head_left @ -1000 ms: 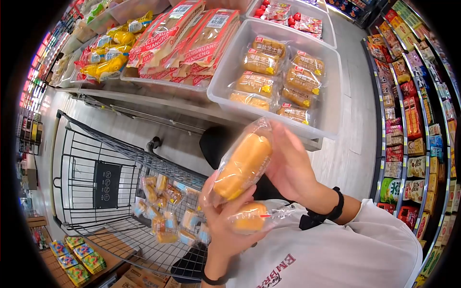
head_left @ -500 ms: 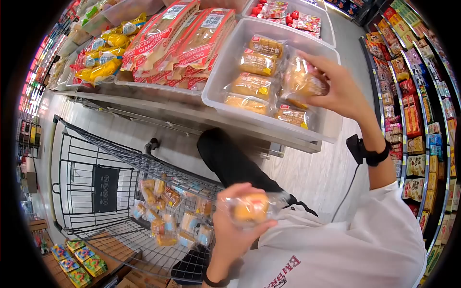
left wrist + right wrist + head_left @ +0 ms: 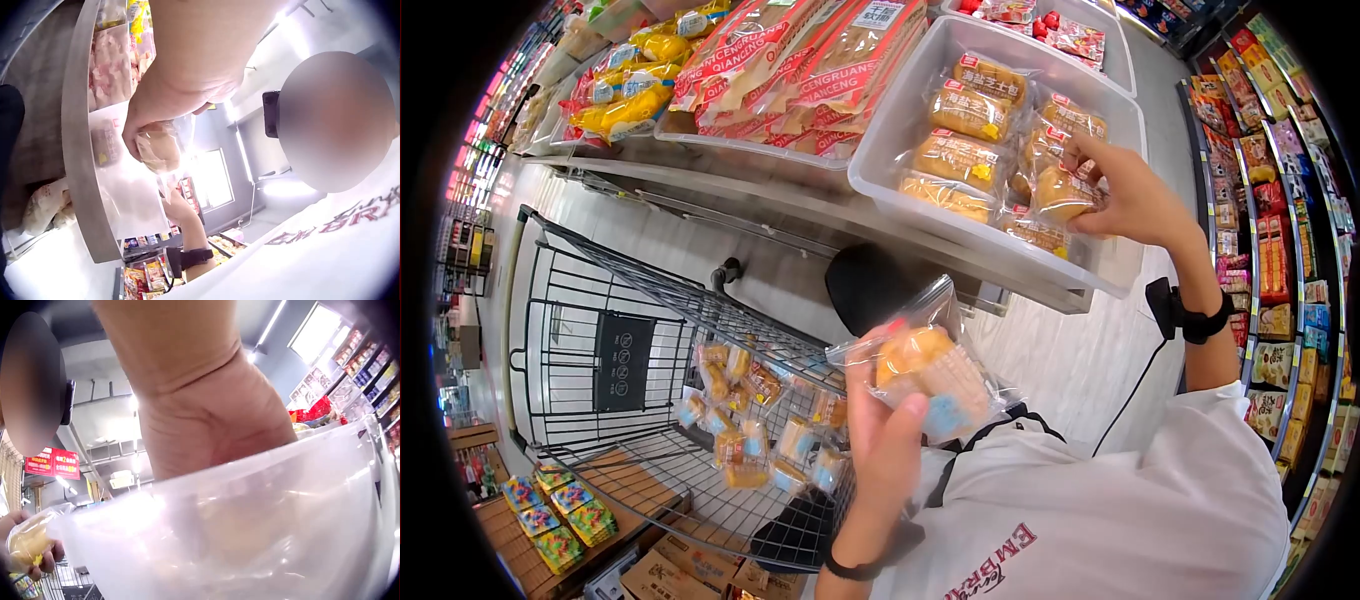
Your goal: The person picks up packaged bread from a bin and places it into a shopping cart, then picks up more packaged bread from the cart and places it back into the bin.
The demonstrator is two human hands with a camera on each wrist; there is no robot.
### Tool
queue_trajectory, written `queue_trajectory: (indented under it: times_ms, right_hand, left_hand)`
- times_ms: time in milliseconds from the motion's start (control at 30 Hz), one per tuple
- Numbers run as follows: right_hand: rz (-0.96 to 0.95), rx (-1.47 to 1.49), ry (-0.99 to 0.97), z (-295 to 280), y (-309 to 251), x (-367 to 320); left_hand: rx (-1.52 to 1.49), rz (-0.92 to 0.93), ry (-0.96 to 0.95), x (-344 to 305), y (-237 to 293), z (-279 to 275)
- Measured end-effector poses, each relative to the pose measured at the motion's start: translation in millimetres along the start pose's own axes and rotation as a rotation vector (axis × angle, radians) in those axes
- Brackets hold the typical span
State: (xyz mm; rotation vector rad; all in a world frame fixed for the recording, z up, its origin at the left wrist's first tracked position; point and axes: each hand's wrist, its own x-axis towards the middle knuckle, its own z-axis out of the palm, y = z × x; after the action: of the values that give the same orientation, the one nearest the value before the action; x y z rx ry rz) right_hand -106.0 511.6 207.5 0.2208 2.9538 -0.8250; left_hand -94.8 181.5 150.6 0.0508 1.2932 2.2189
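The right hand [image 3: 1135, 195] pinches a wrapped bun [image 3: 1064, 192] from above, seemingly for placing or lifting, upper right; the left hand [image 3: 887, 425] grips a bagged bun [image 3: 930, 372] lower centre, apparently keeping it out of the way.

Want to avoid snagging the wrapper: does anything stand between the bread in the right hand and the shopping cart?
Yes. The wall of the translucent bin stands between the wrapped bread in the right hand and the shopping cart, whose wire side rises beyond. Lifting over both seems needed.
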Motion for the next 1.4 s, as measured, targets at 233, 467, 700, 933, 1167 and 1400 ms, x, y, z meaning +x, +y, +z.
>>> queue_trajectory:
  times_ms: [233, 467, 700, 933, 1167, 1400]
  right_hand:
    - [-0.141, -0.208, 0.063, 22.4, 21.3, 18.4]
    - [-0.06, -0.212, 0.057, 7.8, -25.6, -9.4]
    - [0.151, 1.408, -0.497, 58.4, -81.5, -41.1]
    - [-0.126, 1.004, -0.205, 48.6, -65.7, -48.8]
    - [-0.004, 1.059, 0.231, 28.4, -39.6, -54.4]
    - [-0.245, 1.144, 0.081, 78.0, -80.2, -57.8]
  left_hand:
    - [-0.076, 0.054, 0.019, 6.0, 3.0, 7.5]
    - [-0.367, -0.044, 0.069, 10.4, 5.3, 12.2]
    - [1.432, 1.434, -0.08, 13.9, -5.4, 11.0]
    - [1.334, 1.371, -0.132, 11.1, 4.0, -11.2]
    - [1.205, 0.744, -0.081, 15.7, 34.3, -62.5]
    - [0.272, 0.392, -0.337, 27.4, 11.5, 9.1]
